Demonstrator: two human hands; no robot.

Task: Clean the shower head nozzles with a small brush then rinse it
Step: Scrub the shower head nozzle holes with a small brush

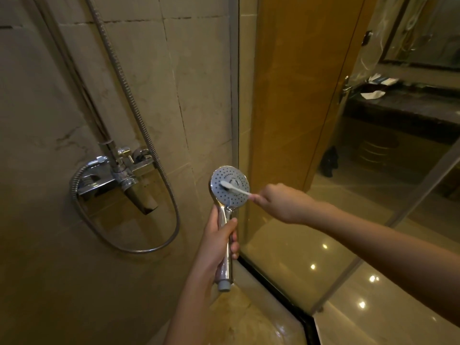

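The left hand [219,241] is wrapped around the chrome handle of the shower head [230,184], holding it upright to the right of the wall faucet [117,174], its nozzle face turned toward the camera. The right hand [281,201] pinches the white handle of a small brush [232,187], whose dark bristles rest on the nozzle face. A metal hose [139,125] loops below the faucet.

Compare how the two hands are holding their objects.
The left hand wraps the shower head handle in a full fist, held upright; the right hand pinches the thin white brush by its end, reaching sideways. Both hands are shut on something.
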